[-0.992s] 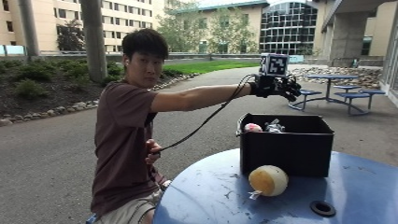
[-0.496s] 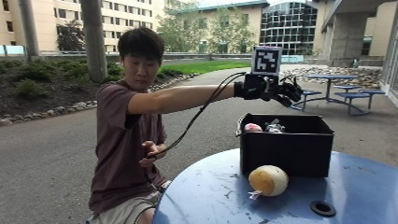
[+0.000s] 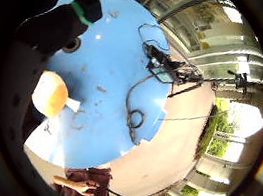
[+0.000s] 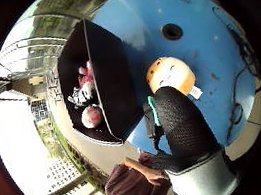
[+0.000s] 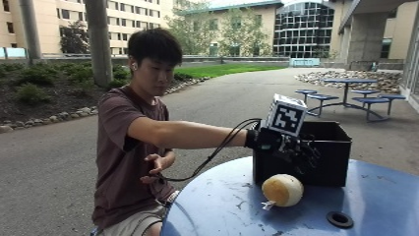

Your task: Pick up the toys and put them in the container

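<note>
- Gloved right hand (image 5: 292, 147) hangs in the air in front of the black container (image 5: 327, 160), fingers relaxed and pointing down, holding nothing.
- Round yellow-orange plush toy (image 5: 283, 190) sits on the blue surface (image 5: 223, 211) directly below the hand, slightly toward the person, not touching.
- Toy is ball-like, no clear long axis.
- Container just behind the toy, already holds toys (image 4: 86, 97).
- Judgement: next move is a straight drop down.
</note>
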